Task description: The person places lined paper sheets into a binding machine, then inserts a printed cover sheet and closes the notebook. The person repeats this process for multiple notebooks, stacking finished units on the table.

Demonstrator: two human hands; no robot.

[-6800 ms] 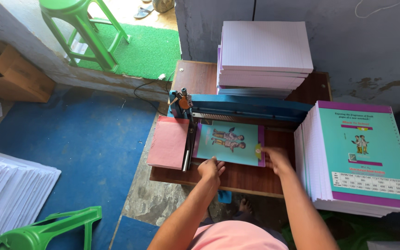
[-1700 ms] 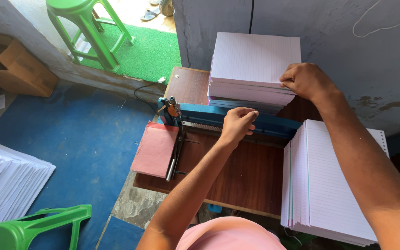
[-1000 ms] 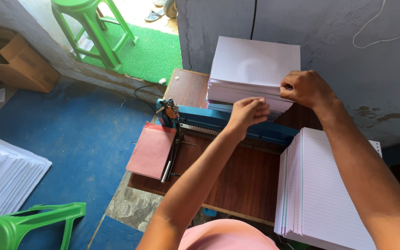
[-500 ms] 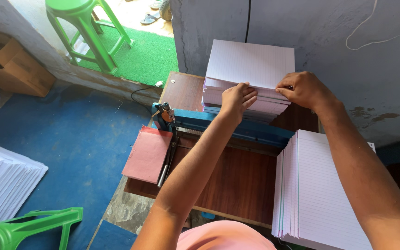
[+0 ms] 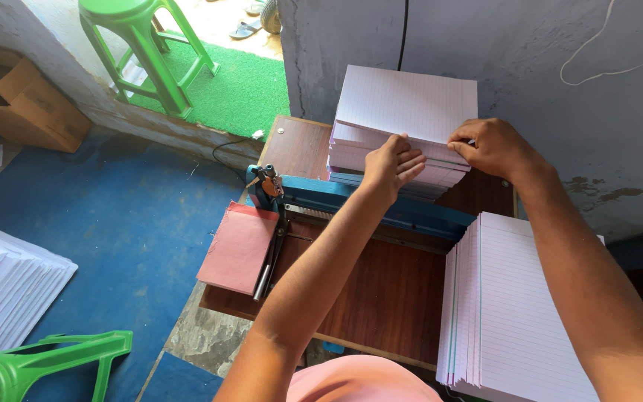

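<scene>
**Both hands at the near edge of the far stack of ruled paper**

The left hand [image 5: 392, 164] and right hand [image 5: 489, 145] meet at the near edge of the stack of ruled sheets [image 5: 411, 104], which stands at the back of the wooden table [image 5: 388, 298] against the grey wall [image 5: 530, 59]; the fingers of each hand are narrowed onto the edge, pinching a thin upper batch that sits slightly raised from the sheets below, apparently so that a set portion parts cleanly from the rest; how many sheets are in that batch cannot be told.

Just in front of the stack lies one blue stapling machine [image 5: 381, 205] across the table, its head at the left end, where a pink cover sheet [image 5: 240, 246] hangs partly over the table's left edge, near enough to be reached without stretching; a second pile of ruled sheets [image 5: 515, 313] stands at the right side of the table, close by the right forearm.

Counted: two hands, two paper stacks on the table, one machine, one pink sheet; off the table, one more white pile [image 5: 5, 294] on the blue floor at left, two green plastic stools [image 5: 139, 45], and one cardboard box [image 5: 24, 100].
</scene>
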